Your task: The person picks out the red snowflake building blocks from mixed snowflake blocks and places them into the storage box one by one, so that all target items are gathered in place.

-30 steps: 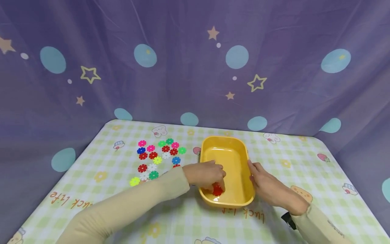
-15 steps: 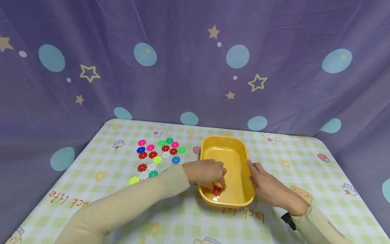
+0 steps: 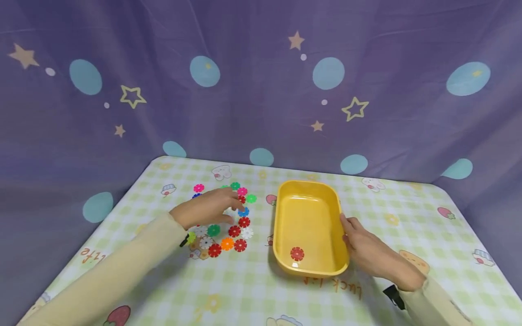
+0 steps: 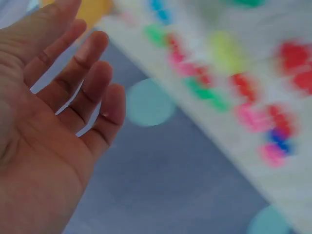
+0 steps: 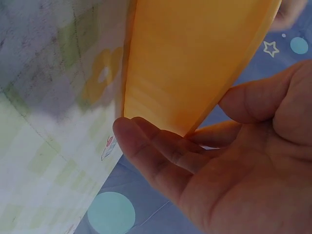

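Yellow rectangular plastic basin on the green-and-white checked tablecloth, long sides running away from the person; corners rounded, walls smooth, glossy, a pale streak of light where floor meets far wall. Inside, near the closer end: one flat red notched plastic disc, petal-edged. Right hand grasping the basin's right side, thumb at the rim, fingers along the outer wall. Left hand released, fingers parted and loosely bent, above a scatter of the same flower-shaped discs, left of the basin and hiding some. Colours there: red disc, orange disc between two more reds, white disc, blue disc by the fingertips, dark green disc, light green disc, pink disc at the far edge. Left wrist view shows them only as blurred patches. Behind, a purple curtain with stars and pale blue ovals.
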The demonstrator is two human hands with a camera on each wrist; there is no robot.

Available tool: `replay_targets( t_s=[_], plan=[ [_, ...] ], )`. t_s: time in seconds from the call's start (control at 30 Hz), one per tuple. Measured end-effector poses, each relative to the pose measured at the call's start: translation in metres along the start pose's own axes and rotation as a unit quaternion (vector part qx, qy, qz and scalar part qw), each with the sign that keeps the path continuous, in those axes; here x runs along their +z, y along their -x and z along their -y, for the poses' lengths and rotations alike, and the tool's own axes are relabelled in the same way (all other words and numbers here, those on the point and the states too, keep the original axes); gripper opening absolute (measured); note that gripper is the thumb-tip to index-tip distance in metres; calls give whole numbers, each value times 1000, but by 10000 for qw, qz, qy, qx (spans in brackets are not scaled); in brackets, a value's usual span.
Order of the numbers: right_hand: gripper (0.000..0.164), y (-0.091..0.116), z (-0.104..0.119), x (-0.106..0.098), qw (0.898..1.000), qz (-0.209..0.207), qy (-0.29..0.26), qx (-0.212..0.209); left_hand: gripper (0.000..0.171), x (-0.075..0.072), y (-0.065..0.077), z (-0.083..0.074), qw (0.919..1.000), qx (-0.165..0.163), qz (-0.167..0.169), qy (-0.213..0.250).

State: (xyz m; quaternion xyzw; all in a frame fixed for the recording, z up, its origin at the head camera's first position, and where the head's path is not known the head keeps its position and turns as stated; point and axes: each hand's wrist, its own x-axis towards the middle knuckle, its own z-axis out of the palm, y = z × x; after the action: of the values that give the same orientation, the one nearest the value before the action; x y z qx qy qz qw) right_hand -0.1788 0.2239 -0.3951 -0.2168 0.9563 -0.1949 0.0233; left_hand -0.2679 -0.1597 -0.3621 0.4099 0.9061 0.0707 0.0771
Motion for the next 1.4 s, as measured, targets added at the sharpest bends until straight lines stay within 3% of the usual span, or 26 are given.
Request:
replay_targets(
  t_s=[0.1, 0.3, 0.4, 0.53, 0.7, 0.83, 1.1, 1.4],
  plan=[
    [53, -1, 0, 1, 10000, -47, 35, -29, 36, 22, 15, 12, 9983, -413, 198, 366],
    [53, -1, 0, -1, 10000, -24, -3, 13, 26, 49, 17, 14, 9975, -518, -82, 466],
    [53, -1, 1, -1, 10000, 0, -22, 25, 21, 51, 11, 10, 9955, -792, -14, 529],
    [53, -1, 2, -1, 10000, -2, -17, 9, 21, 45, 2, 4, 9908, -1165, 365, 581],
    [52, -1, 2, -1, 10000, -8, 3, 21, 25, 41, -3, -1, 9865, -1299, 618, 785],
    [53, -2, 3, -1, 10000, -10, 22, 6, 27, 41, -4, -4, 9862, -1209, 710, 883],
    [53, -2, 2, -2, 9999, -17, 83, -90, 30, 41, -1, -5, 9937, -598, 717, 622],
    [54, -3, 2, -1, 9999, 19, 122, 27, 33, 37, 9, -2, 9974, -175, 552, 433]
  ],
)
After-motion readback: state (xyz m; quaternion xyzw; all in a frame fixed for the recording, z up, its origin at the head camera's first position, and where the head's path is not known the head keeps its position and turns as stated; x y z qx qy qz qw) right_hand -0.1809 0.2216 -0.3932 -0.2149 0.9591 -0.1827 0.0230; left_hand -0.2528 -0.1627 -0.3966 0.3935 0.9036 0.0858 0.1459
